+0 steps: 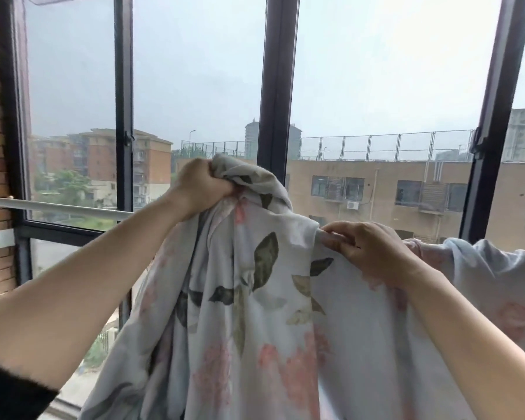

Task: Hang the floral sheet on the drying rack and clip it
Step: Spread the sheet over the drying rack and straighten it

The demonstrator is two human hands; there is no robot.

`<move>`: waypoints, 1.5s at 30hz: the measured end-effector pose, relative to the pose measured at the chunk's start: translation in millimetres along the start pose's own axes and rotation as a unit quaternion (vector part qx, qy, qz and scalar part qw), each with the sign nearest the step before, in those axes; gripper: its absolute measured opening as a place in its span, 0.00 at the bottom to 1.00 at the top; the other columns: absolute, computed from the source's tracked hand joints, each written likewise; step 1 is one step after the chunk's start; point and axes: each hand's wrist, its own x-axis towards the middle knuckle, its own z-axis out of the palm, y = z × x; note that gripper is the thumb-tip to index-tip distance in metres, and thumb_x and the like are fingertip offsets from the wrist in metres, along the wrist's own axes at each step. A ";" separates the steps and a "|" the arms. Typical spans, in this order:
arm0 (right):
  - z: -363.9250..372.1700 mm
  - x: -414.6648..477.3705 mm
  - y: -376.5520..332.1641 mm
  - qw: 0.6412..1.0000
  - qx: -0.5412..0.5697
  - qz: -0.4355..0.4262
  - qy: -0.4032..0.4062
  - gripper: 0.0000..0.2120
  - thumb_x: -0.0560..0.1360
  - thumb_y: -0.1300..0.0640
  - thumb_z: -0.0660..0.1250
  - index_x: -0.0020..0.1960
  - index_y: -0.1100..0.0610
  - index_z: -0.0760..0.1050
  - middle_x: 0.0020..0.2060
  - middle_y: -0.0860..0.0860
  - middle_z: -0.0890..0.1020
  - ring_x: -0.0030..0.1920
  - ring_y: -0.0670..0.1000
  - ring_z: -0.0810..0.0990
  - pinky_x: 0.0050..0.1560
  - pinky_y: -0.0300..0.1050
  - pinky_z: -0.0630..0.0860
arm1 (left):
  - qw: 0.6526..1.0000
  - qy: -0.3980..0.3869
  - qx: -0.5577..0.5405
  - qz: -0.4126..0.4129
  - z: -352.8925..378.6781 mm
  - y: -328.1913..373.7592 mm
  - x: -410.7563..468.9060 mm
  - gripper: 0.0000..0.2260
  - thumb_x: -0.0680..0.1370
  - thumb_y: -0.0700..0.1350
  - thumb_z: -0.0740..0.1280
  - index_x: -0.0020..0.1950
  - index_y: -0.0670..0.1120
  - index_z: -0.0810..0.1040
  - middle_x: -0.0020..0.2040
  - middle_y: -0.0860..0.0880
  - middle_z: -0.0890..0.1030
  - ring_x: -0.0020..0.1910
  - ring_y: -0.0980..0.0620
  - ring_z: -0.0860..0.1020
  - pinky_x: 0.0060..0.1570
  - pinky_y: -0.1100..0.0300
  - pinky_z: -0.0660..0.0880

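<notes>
Rail (73, 207) of the white drying rack is bare on the left, so I'd lift w/ my left hand (202, 186), which is balled tight on a bunch of the floral sheet (255, 298) up above the bar, & pull that bunch out left along it. My right hand (367, 250) pinches the sheet's top edge at bar height, w/ more sheet already draped past it on the right. I'd keep that pinch firm so nothing slides off, then smooth it flat; I see no clips yet.
</notes>
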 end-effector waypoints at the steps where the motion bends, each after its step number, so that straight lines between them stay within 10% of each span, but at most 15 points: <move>1: -2.7 -2.1 3.7 1.000 -0.004 0.009 -0.003 0.11 0.78 0.41 0.62 0.58 0.39 0.77 0.47 0.46 0.85 0.53 0.54 0.81 0.48 0.46 0.73 | 1.000 0.013 0.021 -0.010 4.9 -0.2 9.7 0.14 0.66 0.49 0.74 0.46 0.40 0.83 0.45 0.42 0.83 0.45 0.44 0.80 0.47 0.50 0.78; 13: -11.0 11.5 10.5 0.995 0.007 0.074 -0.068 0.21 0.75 0.33 0.58 0.40 0.47 0.80 0.35 0.45 0.82 0.40 0.48 0.80 0.42 0.47 0.77 | 0.959 -0.115 0.243 -0.091 39.1 -29.9 25.5 0.05 0.70 0.48 0.68 0.38 0.48 0.76 0.36 0.49 0.78 0.36 0.51 0.75 0.36 0.59 0.69; 23: 45.8 50.0 -82.3 0.997 0.001 -0.076 -0.005 0.15 0.79 0.45 0.59 0.64 0.45 0.75 0.57 0.48 0.82 0.57 0.53 0.80 0.50 0.47 0.74 | 0.956 -0.098 0.265 -0.071 44.5 -33.0 23.9 0.08 0.69 0.49 0.68 0.34 0.50 0.71 0.34 0.51 0.75 0.35 0.52 0.73 0.37 0.59 0.68; 38: 30.1 48.3 -51.3 0.994 -0.023 -0.080 -0.074 0.16 0.81 0.44 0.57 0.68 0.36 0.69 0.62 0.46 0.80 0.60 0.56 0.77 0.52 0.47 0.72 | 0.995 0.076 -0.029 -0.049 27.2 -47.8 -83.4 0.32 0.58 0.65 0.75 0.56 0.50 0.75 0.49 0.59 0.79 0.46 0.60 0.77 0.44 0.66 0.73; 45: 24.7 43.6 -39.1 0.994 -0.002 -0.067 -0.085 0.15 0.80 0.44 0.59 0.67 0.36 0.70 0.61 0.45 0.80 0.60 0.56 0.77 0.56 0.49 0.74 | 0.988 -0.009 -0.053 -0.143 54.8 -69.0 -117.8 0.37 0.54 0.69 0.77 0.59 0.56 0.75 0.51 0.62 0.80 0.50 0.58 0.79 0.50 0.59 0.76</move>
